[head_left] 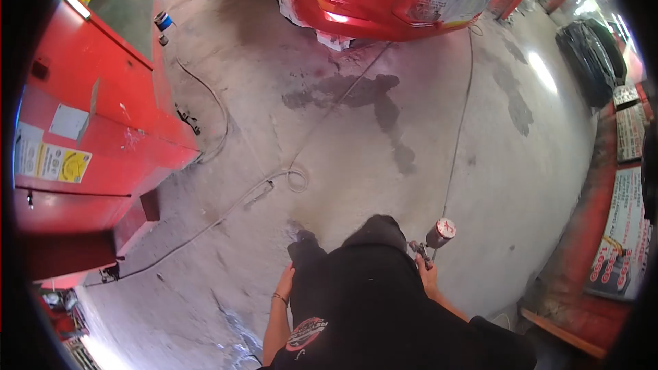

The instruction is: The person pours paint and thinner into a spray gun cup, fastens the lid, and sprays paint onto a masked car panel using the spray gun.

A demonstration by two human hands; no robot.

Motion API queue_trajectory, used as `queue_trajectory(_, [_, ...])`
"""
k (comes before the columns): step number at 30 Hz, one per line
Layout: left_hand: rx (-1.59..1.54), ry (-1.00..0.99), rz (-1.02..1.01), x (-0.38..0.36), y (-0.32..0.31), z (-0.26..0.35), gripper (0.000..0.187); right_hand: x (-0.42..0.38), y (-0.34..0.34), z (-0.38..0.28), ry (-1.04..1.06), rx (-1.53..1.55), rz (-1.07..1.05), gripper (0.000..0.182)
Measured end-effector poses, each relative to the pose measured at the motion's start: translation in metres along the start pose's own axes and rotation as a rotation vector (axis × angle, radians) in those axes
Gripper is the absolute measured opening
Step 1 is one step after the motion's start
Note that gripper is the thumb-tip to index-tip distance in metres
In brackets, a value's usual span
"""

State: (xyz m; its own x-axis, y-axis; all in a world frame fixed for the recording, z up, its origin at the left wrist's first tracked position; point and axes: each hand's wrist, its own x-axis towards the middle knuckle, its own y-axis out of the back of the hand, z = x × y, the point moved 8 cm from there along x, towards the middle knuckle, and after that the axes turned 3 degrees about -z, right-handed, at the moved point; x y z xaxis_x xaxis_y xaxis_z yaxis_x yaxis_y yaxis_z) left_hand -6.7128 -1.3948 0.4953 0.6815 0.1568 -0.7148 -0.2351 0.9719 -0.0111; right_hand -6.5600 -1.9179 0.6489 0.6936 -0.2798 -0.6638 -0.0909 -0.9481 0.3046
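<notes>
Jutting from the fingers [423, 267] of the right hand [428, 279], spray gun [420, 251]

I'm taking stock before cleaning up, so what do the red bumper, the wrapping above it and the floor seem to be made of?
Bumper: glossy red paint, from the bright reflections; plastic or metal underneath, I can't tell.
Wrapping: apparently newspaper, creased, with print and pictures showing.
Floor: probably concrete, dull grey with dark stains.
</notes>
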Motion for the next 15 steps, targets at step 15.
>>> queue_trajectory(15, [0.38,-0.303,-0.36,0.142,0.1,0.431,0.039,0.035,-0.394,-0.248,0.275,0.192,-0.203,0.041])
